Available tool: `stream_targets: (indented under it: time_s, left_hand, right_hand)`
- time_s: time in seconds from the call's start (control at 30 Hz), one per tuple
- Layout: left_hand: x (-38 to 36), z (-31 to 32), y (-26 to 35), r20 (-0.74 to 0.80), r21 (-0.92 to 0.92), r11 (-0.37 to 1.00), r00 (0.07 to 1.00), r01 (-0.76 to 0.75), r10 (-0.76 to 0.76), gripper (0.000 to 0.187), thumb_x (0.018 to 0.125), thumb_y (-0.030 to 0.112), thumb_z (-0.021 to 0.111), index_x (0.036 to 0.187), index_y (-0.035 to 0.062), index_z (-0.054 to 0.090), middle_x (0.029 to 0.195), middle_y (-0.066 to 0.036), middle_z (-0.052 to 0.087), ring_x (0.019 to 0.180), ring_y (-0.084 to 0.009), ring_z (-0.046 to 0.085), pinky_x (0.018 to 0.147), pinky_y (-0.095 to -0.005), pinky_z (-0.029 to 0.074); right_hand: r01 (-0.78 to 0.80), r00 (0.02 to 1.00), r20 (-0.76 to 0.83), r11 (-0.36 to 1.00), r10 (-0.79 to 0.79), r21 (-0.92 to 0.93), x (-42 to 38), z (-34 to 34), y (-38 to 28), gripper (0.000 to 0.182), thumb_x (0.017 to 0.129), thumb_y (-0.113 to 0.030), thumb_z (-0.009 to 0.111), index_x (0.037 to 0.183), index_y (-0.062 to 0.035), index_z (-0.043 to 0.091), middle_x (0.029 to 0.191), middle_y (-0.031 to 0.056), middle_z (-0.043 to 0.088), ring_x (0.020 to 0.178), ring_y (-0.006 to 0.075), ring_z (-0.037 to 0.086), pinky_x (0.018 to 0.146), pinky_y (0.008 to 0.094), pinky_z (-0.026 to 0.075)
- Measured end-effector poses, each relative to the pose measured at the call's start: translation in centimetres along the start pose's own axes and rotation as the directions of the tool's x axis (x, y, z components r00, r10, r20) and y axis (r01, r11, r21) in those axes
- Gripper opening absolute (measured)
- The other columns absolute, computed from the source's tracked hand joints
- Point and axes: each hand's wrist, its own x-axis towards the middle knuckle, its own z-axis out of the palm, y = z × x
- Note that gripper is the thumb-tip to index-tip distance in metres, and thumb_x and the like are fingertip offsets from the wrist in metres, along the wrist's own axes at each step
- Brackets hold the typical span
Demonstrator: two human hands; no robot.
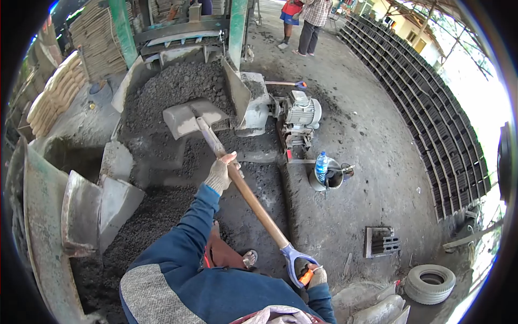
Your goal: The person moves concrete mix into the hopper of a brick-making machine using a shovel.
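A shovel (258,211) with a wooden shaft and a blue D-shaped handle runs diagonally across the head view. My left hand (220,174), in a knitted glove with bare fingertips, is closed round the shaft toward the blade. At the other end my right hand (317,275), also gloved, grips the orange bar of the handle. The flat metal blade (189,117) lies over a heap of dark, crumbly material (175,86) in a metal hopper with flared side plates. More loose dark material (145,232) covers the floor at my left.
Right of the hopper sits an electric motor (303,112). A bucket (317,182) with a water bottle (321,164) stands nearer. Stacked blocks on racks (421,108) line the right side. A tire (430,284) and a block mould (381,242) lie front right. Two people (313,24) stand behind.
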Motion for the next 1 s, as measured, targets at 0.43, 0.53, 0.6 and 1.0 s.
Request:
stream_targets:
  time_s: [0.43, 0.53, 0.6, 1.0]
  left_hand:
    - [-0.4, -1.4, 0.3, -0.114, 0.183, 0.982, 0.99, -0.056, 0.078, 0.032, 0.077, 0.033, 0.078, 0.083, 0.0134, 0.054, 0.067, -0.004, 0.054, 0.057, -0.0215, 0.059, 0.05, -0.0415, 0.054]
    - [-2.8, -0.2, 0.3, -0.081, 0.049, 0.998, 0.996, -0.044, 0.047, 0.037, 0.078, 0.039, 0.079, 0.082, 0.0117, 0.053, 0.068, -0.004, 0.054, 0.057, -0.0196, 0.057, 0.055, -0.0363, 0.052]
    - [-4.1, 0.6, -0.2, -0.089, 0.005, 0.999, 0.995, -0.04, 0.04, 0.041, 0.08, 0.046, 0.075, 0.082, 0.0118, 0.052, 0.068, -0.005, 0.053, 0.059, -0.0217, 0.057, 0.056, -0.0403, 0.052]
    - [-4.8, 4.6, 3.0, 0.124, -0.386, 0.908, 0.985, 0.161, -0.122, 0.071, 0.076, 0.085, 0.046, 0.079, 0.016, 0.061, 0.064, -0.003, 0.057, 0.049, -0.0231, 0.058, 0.052, -0.0435, 0.047]
  right_hand:
    - [0.011, 0.999, 0.035, 0.998, -0.014, 0.066, -2.8, 2.3, 1.6, 0.032, 0.079, -0.016, 0.065, 0.104, 0.0051, 0.065, 0.1, 0.0139, 0.068, 0.088, 0.0264, 0.065, 0.086, 0.0367, 0.052]
    - [-0.002, 0.999, 0.036, 0.998, 0.0, 0.065, -3.7, 2.8, 1.4, 0.033, 0.08, -0.017, 0.064, 0.103, 0.0054, 0.065, 0.099, 0.0137, 0.068, 0.088, 0.0267, 0.065, 0.086, 0.0369, 0.052]
    - [-0.028, 0.999, 0.046, 0.994, 0.023, 0.101, -3.2, 2.1, 2.1, 0.03, 0.08, -0.017, 0.064, 0.101, 0.0037, 0.066, 0.093, 0.0121, 0.068, 0.081, 0.0257, 0.066, 0.079, 0.0365, 0.054]
    - [0.098, 0.987, -0.142, 0.988, -0.08, 0.123, -9.3, 6.2, -3.2, 0.026, 0.079, -0.025, 0.066, 0.09, -0.0014, 0.064, 0.067, 0.01, 0.062, 0.053, 0.0239, 0.06, 0.05, 0.0354, 0.052]
